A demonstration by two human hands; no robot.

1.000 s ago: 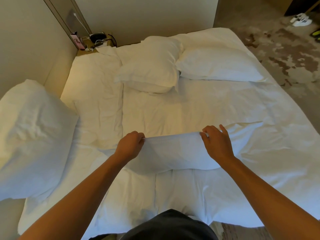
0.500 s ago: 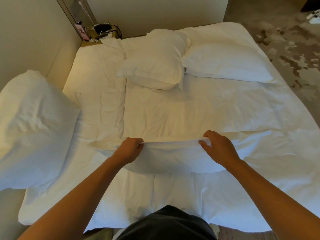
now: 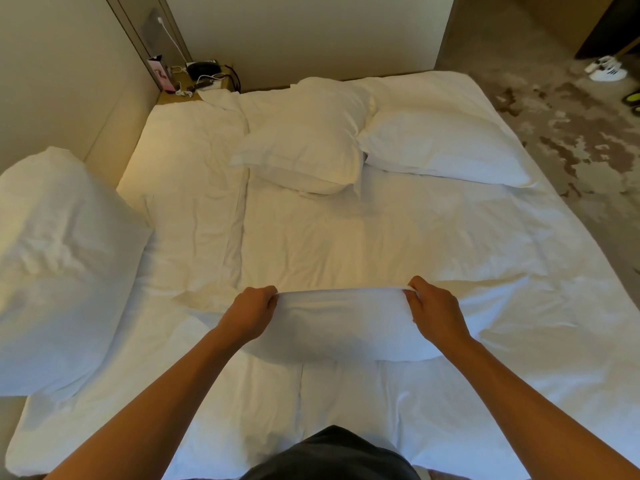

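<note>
A white pillow (image 3: 341, 327) lies across the near middle of the white bed (image 3: 346, 237). My left hand (image 3: 251, 313) grips its far edge at the left end, fingers curled over the fabric. At the right end my right hand (image 3: 434, 311) pinches the same edge. The fabric is stretched taut between the two hands and lifted a little off the bed. Both forearms reach in from the bottom of the view.
Two white pillows (image 3: 304, 136) (image 3: 440, 147) lie at the head of the bed. Another large pillow (image 3: 59, 268) sits at the left by the wall. A bedside shelf (image 3: 197, 81) holds cables and small items. Patterned carpet (image 3: 571, 126) and shoes (image 3: 606, 69) are on the right.
Both hands have closed tighter on the pillow's far edge and pulled it taut and slightly up; the right fingers, spread a second ago, now curl around the fabric.
</note>
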